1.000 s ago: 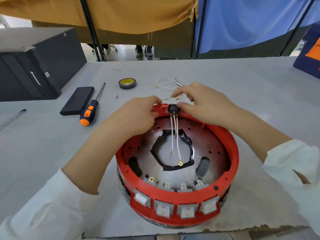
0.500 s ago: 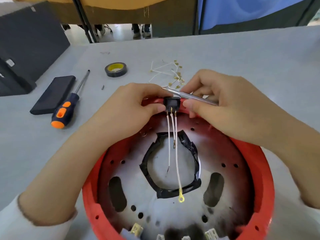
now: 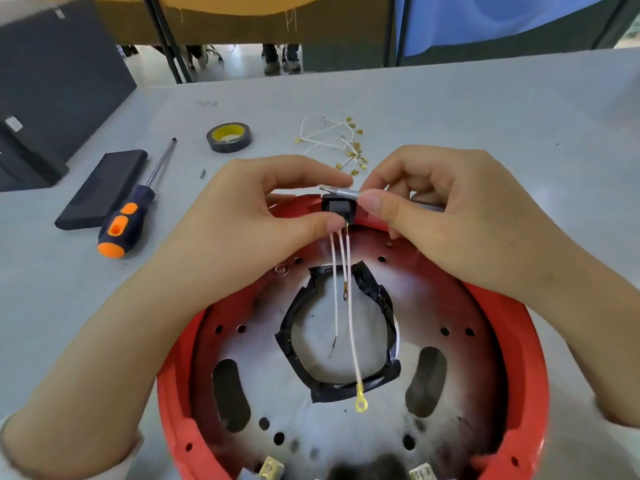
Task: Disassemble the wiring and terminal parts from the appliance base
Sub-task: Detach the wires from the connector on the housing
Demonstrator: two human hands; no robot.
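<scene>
Far left, black box (image 3: 59,74) at back edge of grey surface (image 3: 485,109). Just right of it a flat black block (image 3: 102,188) lies flat, and beside that a screwdriver (image 3: 133,213) with dark blue and orange handle, shaft pointing away. A tiny dark screw (image 3: 202,173) sits right of the shaft. Tape roll (image 3: 229,136), black with yellow core, lies flat further back.

Left hand (image 3: 242,230) reaches in from lower left; its grip pinches the black switch (image 3: 337,209) between thumb and forefinger at the far rim of the red appliance base (image 3: 519,358). Switch sits at the rim, top centre of the base; cannot tell if it is seated or lifted free. Three white wires (image 3: 349,306) hang from the switch down over the base's metal plate: one short with a small ring end, one with a bare dark tip, the longest ending in a yellow ring terminal (image 3: 361,405) near the black gasket (image 3: 346,389) round the centre opening.

Behind the hands, loose pile of removed white wires with brass terminals (image 3: 341,143) on the surface.

Right hand (image 3: 450,220) comes from lower right; its grip holds a slim silver metal tool (image 3: 343,193) between thumb and fingers, tip touching the switch's top edge. Brass tabs (image 3: 272,469) show at the base's near edge.
</scene>
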